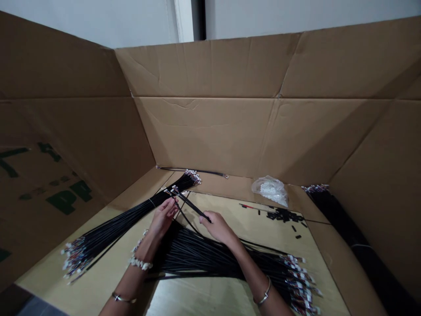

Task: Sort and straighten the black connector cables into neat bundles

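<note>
My right hand (215, 224) is closed around a few black cables (192, 205), whose white connector ends point up and to the left. Beside it, my left hand (164, 215) pinches a single black cable near its connector end (169, 191). Beneath both hands a wide pile of black cables (204, 254) lies across the board, with white connectors (301, 281) and coloured wires at its right end. To the left, a tied bundle of black cables (131, 219) lies slantwise, connectors showing at both ends.
Tall cardboard walls (210, 136) stand at the back and sides. At the back right lie a clear bag of white pieces (271, 191), scattered small black pieces (284, 215) and a red thin tool (246, 206). Another cable bundle (355, 241) lies along the right wall.
</note>
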Demonstrator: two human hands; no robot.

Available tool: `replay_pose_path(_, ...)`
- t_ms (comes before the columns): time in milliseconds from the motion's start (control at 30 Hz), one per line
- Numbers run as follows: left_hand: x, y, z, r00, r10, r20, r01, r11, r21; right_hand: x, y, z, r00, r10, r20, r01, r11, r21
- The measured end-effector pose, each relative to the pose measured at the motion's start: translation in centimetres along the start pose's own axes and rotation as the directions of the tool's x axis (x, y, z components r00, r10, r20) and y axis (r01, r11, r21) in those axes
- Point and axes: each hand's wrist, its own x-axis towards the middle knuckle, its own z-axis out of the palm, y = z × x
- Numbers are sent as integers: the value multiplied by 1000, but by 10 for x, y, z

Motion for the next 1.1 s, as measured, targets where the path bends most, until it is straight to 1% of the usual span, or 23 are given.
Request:
replay_pose_path(133, -4, -2, 6, 1000, 18, 11, -18, 1000, -15, 3, 0, 5, 999, -25, -34, 26, 1000, 1)
replay_pose_path(300, -9, -7, 10, 997, 10, 73, -8, 1000, -27, 3, -2, 13, 998, -46, -41, 46, 999, 0)
replay_pose_path(433, -11, -9, 8, 999, 21, 33, -19, 999, -49, 1, -2, 14, 998, -58, -4, 58, 998, -34)
replay_pose_path(600, -11, -7, 4, 999, 36, 37, -35, 999, -30, 0, 1, 10, 995, 24, 99, -26, 999, 18)
replay_pose_path(733, -10, -7, 4, 999, 42, 18, -41, 999, -29, 1, 3, 10, 989, 53, 137, -60, 997, 49)
replay_pose_path(867, -11, -8, 5, 999, 35, 19, -34, 999, -12, 0, 1, 9, 986, 64, 157, -66, 998, 2)
replay_pose_path(967, -10, -7, 6, 999, 44, 11, -44, 999, 9, -2, -2, 6, 984, 72, 161, -59, 995, -85)
replay_pose_path(1033, -10, -7, 6, 999, 50, 8, -51, 999, 12, -3, -3, 4, 987, 50, 150, -27, 988, -154)
replay_pose_path(1100, -10, -7, 5, 999, 50, 15, -51, 999, 16, -4, -4, 2, 988, 17, 152, 12, 982, -188)
